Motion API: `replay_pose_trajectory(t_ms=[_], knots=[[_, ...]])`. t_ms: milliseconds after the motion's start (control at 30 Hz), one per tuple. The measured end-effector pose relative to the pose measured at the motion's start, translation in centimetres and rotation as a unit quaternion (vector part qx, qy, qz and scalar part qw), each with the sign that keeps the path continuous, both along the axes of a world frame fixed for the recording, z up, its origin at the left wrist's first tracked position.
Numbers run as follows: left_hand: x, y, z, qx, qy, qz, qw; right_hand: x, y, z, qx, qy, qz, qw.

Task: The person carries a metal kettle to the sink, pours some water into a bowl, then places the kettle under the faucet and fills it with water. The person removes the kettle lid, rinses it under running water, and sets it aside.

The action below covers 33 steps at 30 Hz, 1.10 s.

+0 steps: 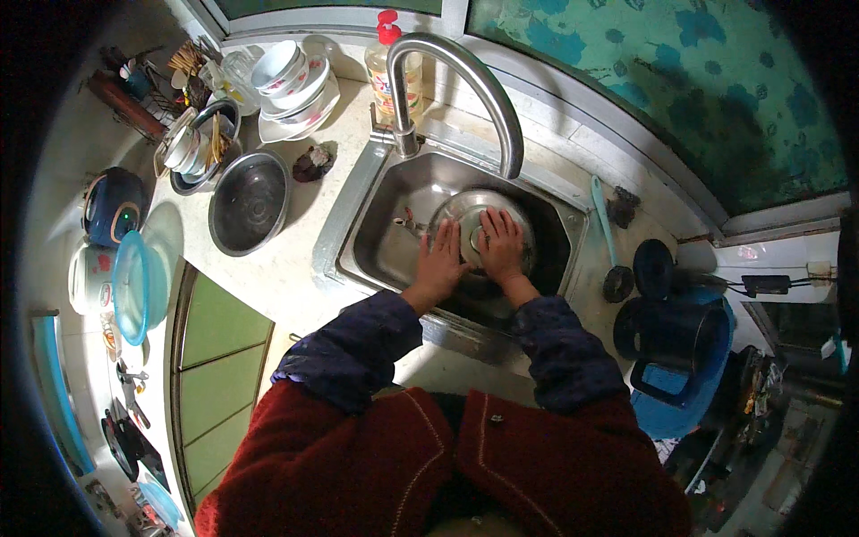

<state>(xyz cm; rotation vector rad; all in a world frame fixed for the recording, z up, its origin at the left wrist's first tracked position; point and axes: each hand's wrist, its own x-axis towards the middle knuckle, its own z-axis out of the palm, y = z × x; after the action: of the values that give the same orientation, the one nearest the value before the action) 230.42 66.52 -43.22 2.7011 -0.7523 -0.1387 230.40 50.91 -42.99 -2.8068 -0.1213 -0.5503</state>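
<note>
In the stainless steel sink (389, 241) lies a round metal lid or upturned basin (463, 201); which of the two I cannot tell. My left hand (439, 262) rests on its left side with fingers straight. My right hand (502, 245) lies palm down on its right side, fingers a little apart. Neither hand is wrapped around anything. Between the hands shows a pale ring (476, 238) at the object's middle. The curved steel faucet (463, 57) arches above, and no stream of water can be made out. Dark shadow hides the sink's right side.
A grey metal basin (249, 203) and stacked bowls and plates (295, 94) stand left of the sink. Behind the faucet is a dish soap bottle (384, 74). At right lies a long-handled brush (607, 235). A blue plastic basin (137, 288) stands far left, near a rice cooker (111, 208).
</note>
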Motion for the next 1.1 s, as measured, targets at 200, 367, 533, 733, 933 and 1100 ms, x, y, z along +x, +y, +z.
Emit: replay_pose_trajectory(t_ms=[200,367,533,733,933,1100], knots=[[0.2,0.2,-0.2,-0.013,-0.021,-0.017,1.0,-0.2,-0.3,1.2,0.009,0.074,0.017,0.997],[0.6,0.4,-0.3,-0.035,0.01,-0.017,0.999,-6.6,-1.3,4.1,0.069,0.006,0.101,0.992],[1.2,2.4,0.5,-0.157,-0.037,-0.019,0.987,-9.9,-2.1,4.8,-0.024,0.158,0.193,0.968],[0.0,7.9,5.5,-0.242,-0.043,0.06,0.967,-6.6,-1.9,5.1,-0.094,0.231,0.234,0.94],[-4.6,16.5,9.8,-0.324,-0.01,0.213,0.922,0.0,-4.0,10.0,0.104,0.369,0.183,0.905],[-9.1,21.5,10.0,-0.287,-0.009,0.331,0.899,3.5,-1.0,9.9,0.19,0.4,0.179,0.878]])
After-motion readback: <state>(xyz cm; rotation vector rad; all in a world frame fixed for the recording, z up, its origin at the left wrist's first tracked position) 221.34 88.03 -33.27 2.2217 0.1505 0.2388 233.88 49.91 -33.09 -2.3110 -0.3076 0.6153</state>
